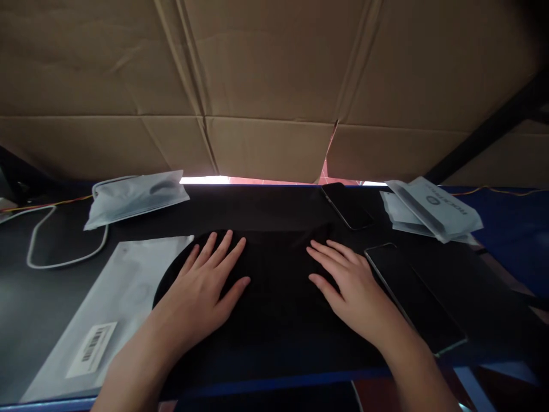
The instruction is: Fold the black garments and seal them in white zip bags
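A black piece of cloth-like material [274, 297] lies spread on the dark tabletop; its exact kind is hard to make out in the low light. My left hand [206, 283] rests flat on its left part, fingers spread. On the right part, my right hand [345, 280] lies palm down with its fingers apart. Under the material's left edge is a frosted plastic bag [124, 292] bearing a white barcode label [91, 350]. Close to my right wrist sits a dark rectangular device with a pale edge [416, 297], perhaps a phone or tablet.
Farther back are a black phone [347, 206], several printed frosted bags [441, 209] at right, and another filled bag [137, 197] at left. A white cable [66, 266] loops across the left side. Cardboard [270, 74] stands behind the table [266, 206].
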### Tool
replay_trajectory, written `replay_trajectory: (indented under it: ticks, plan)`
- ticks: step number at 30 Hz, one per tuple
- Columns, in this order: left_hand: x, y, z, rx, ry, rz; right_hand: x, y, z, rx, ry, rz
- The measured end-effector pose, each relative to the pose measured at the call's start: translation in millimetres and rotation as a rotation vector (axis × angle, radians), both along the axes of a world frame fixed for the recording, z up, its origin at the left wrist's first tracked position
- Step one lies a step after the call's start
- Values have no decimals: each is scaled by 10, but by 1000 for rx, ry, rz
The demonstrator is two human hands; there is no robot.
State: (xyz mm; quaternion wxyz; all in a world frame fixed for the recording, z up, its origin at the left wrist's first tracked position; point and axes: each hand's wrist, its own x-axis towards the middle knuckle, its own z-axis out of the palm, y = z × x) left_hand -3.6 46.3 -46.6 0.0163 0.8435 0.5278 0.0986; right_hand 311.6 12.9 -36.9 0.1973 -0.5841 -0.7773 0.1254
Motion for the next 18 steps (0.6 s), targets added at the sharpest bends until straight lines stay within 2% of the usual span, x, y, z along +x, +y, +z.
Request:
replay_trajectory:
  ticks: [3,6,9,13,16,18]
  plan:
    - [-9,14,-41,-11,12,43,98,-39,-39,-35,-30,-28]
    - [55,-53,50,55,4,38,184,-146,4,13,-24,2]
    - [171,-247,180,144,-43,-35,203,-317,66,25,-58,68]
    - [242,-515,196,71,-74,-166,141,-555,141,25,-95,115]
    - [198,-566,162,17,-80,-167,160,-706,187,69,-127,272]
    - [164,-532,183,18,-110,-113,254,-800,210,59,-146,414]
